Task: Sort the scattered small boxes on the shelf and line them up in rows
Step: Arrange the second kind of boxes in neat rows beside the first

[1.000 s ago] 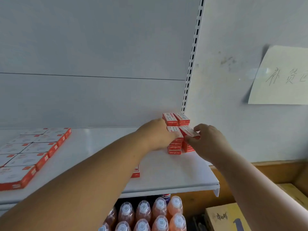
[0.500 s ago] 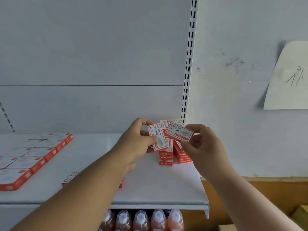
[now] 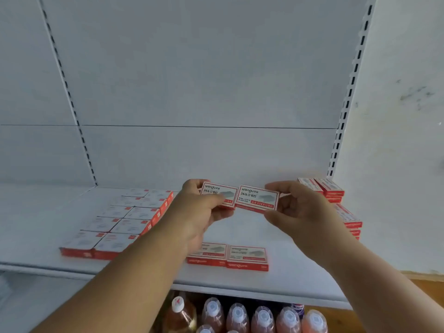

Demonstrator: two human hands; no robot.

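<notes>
My left hand (image 3: 199,212) grips one small red-and-white staple box (image 3: 222,194), and my right hand (image 3: 302,210) grips a second one (image 3: 258,198). Both boxes are held side by side, faces toward me, above the middle of the white shelf (image 3: 300,275). Below them two matching boxes (image 3: 228,257) lie flat next to each other near the shelf's front edge. A stack of the same boxes (image 3: 331,188) stands in the back right corner, partly hidden by my right hand. Rows of larger flat boxes (image 3: 120,224) lie on the left.
Capped bottles (image 3: 240,316) of orange drink stand on the level below the shelf. Slotted uprights (image 3: 348,104) run up the back panel, and a white wall bounds the right side. A wooden ledge (image 3: 425,277) shows at the lower right.
Both hands lifted a box each off the corner stack and carried them left toward the shelf's middle. The view swung left, bringing the flat rows and two front boxes into sight.
</notes>
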